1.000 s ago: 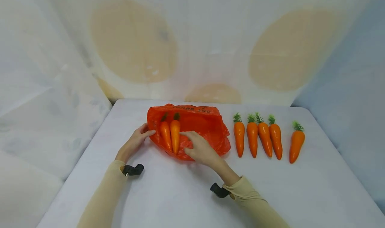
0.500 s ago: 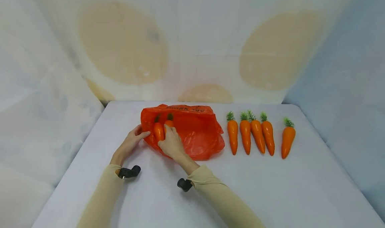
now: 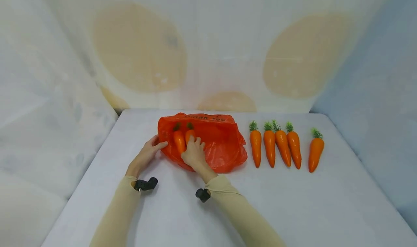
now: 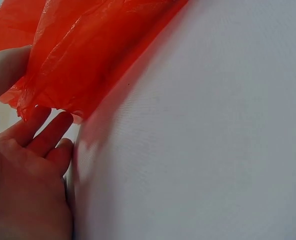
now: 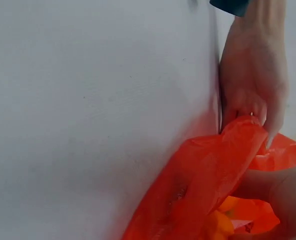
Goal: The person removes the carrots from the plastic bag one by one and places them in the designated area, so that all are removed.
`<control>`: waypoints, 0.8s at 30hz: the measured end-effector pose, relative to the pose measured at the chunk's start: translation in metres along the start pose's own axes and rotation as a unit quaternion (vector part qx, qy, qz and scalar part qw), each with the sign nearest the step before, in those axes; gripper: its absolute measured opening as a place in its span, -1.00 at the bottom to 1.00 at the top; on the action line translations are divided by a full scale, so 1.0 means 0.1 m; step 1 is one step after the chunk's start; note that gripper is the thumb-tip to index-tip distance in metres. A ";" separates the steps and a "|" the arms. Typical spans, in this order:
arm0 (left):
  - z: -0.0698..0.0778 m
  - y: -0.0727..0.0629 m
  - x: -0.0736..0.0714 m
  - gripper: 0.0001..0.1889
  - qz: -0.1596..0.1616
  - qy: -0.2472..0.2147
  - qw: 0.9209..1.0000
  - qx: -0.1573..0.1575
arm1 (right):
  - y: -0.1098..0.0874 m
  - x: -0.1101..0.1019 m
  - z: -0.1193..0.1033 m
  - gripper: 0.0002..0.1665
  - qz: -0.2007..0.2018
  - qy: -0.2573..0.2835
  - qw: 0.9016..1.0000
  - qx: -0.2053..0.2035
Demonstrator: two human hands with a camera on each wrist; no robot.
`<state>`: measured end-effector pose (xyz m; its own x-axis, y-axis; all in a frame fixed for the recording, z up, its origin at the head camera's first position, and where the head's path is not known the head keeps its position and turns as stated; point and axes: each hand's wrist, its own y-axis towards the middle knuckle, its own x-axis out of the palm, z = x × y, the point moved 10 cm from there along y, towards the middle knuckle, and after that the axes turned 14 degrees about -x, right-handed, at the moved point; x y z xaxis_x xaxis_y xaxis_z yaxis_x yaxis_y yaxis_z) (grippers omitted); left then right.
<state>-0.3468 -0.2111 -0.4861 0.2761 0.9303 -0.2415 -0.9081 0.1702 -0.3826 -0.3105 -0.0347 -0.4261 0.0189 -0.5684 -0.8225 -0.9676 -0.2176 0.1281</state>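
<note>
A red plastic bag (image 3: 224, 153) lies on its side, its mouth facing me. Two shiny orange carrots rest in its left part, the left carrot (image 3: 178, 141) beside the right carrot (image 3: 189, 134), green tops inward. My left hand (image 3: 147, 153) holds the bag's left edge; in the left wrist view the thumb lies over the red plastic (image 4: 73, 55) with fingers below. My right hand (image 3: 196, 154) reaches into the mouth, thumb and finger about the right carrot, whose lower part it hides. In the right wrist view orange (image 5: 220, 222) shows by that hand (image 5: 290, 200).
Several more carrots lie on the table right of the bag; four-side-by-side grouping includes one carrot (image 3: 255, 149) nearest it, and a single carrot (image 3: 316, 154) lies farther right. The white table (image 3: 309, 210) is bounded by cloth walls behind and at both sides.
My right hand has moved left from beside the right carrot onto it, then shifted slightly right. The left hand keeps its hold on the bag's edge.
</note>
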 end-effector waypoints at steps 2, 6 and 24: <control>0.01 0.01 0.00 -0.21 0.003 -0.002 1.000 0.004 | 0.01 0.00 0.03 -0.22 -0.002 0.009 1.000 0.001; 0.00 0.03 0.00 -0.22 0.003 0.004 1.000 0.000 | 0.00 0.05 0.06 -0.17 -0.016 0.016 1.000 0.004; 0.00 0.06 -0.01 -0.18 0.009 0.007 1.000 -0.001 | 0.01 -0.01 0.01 -0.24 0.009 0.037 0.999 -0.011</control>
<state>-0.3524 -0.2112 -0.4883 0.2647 0.9283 -0.2612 -0.9121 0.1531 -0.3802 -0.3118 -0.0334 -0.4259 0.0208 -0.6298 -0.7764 -0.9620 -0.2241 0.1560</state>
